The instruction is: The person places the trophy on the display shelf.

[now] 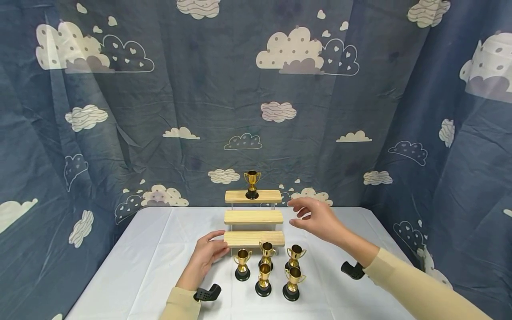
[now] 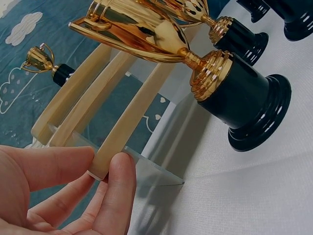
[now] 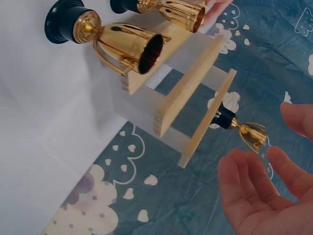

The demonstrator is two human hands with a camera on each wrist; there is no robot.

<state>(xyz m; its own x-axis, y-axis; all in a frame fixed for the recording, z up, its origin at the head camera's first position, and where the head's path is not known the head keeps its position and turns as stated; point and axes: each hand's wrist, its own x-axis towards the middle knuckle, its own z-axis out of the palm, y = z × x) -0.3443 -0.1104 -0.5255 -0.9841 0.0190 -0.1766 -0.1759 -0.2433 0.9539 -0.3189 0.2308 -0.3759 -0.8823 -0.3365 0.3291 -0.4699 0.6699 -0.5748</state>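
Observation:
A three-step wooden stand (image 1: pixel 254 217) with clear side panels stands at the back of the table. My left hand (image 1: pixel 206 254) pinches the left end of its lowest step (image 2: pixel 128 117) between thumb and fingers. One gold trophy cup (image 1: pixel 252 183) on a black base stands on the top step, right of the middle. To the right of the stand my right hand (image 1: pixel 316 217) hangs in the air, fingers loosely bent, nothing between them. Several more gold trophy cups (image 1: pixel 264 279) stand upright on the table before the stand; one trophy (image 2: pixel 234 93) looms large in the left wrist view.
A white cloth covers the table (image 1: pixel 160 266). Dark blue curtains (image 1: pixel 224 98) with cloud prints hang behind it and at both sides. The front trophies stand close together between my forearms.

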